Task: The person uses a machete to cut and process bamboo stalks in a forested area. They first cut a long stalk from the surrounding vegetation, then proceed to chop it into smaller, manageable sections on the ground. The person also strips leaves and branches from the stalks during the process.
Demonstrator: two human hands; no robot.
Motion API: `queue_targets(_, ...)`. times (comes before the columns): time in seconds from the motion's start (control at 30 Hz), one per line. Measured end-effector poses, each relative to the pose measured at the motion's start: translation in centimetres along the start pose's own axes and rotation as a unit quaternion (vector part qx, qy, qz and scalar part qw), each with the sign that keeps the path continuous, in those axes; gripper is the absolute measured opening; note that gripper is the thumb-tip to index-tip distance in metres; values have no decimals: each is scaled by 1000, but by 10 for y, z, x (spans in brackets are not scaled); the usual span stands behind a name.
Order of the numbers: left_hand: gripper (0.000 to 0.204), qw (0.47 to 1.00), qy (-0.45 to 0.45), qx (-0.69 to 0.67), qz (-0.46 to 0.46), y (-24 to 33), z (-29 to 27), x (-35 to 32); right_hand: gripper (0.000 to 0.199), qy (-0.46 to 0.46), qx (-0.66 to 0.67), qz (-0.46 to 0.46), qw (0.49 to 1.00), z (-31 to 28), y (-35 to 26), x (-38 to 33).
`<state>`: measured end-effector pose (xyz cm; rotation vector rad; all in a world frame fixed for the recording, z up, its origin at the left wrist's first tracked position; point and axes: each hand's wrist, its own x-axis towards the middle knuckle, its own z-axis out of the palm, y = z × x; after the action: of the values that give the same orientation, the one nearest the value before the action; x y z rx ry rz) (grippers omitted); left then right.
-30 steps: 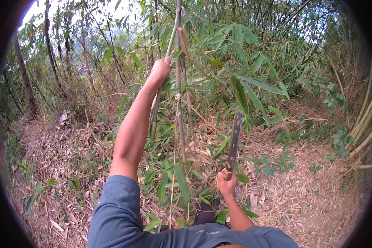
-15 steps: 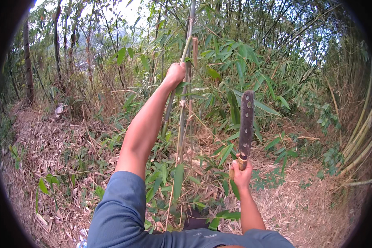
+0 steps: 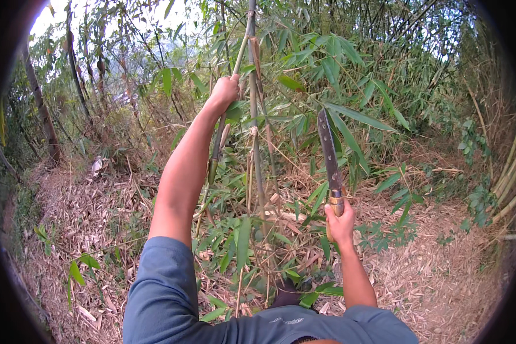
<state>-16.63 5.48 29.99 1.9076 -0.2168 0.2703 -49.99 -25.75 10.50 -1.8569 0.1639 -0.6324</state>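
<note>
My left hand (image 3: 224, 92), raised at the end of a stretched arm, is wrapped round a thin green bamboo stalk (image 3: 240, 55). Below the fist the stalk slants down to the left, its lower part (image 3: 213, 166) darker and partly behind leaves. Just right of it stands a taller upright bamboo stem (image 3: 254, 123) with pale joints. My right hand (image 3: 340, 222) is closed round the wooden handle of a machete (image 3: 329, 148). The dark, spotted blade points up and leans slightly left, in front of long bamboo leaves and apart from the stems.
Leafy low shoots (image 3: 243, 241) grow around the stem's foot. Dry bamboo leaves (image 3: 407, 275) cover the ground. A dense bamboo thicket (image 3: 378, 63) rises behind, thick yellowish canes (image 3: 505, 192) lean at the right, and dark trunks (image 3: 40, 109) stand at the left.
The view has shifted and tilted a little. My left hand, still round the stalk, appears further left and higher. The machete has turned, its blade now narrower and leaning left.
</note>
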Motion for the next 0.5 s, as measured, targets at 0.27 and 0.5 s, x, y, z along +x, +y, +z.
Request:
queue_targets(0.27,25,993,-40,39,106,-8,-11,50,23,6,12,96,995,3,29,-14)
queue_targets(0.5,27,985,-66,-161,-19,4,9,56,19,12,20,166,986,-4,58,-49)
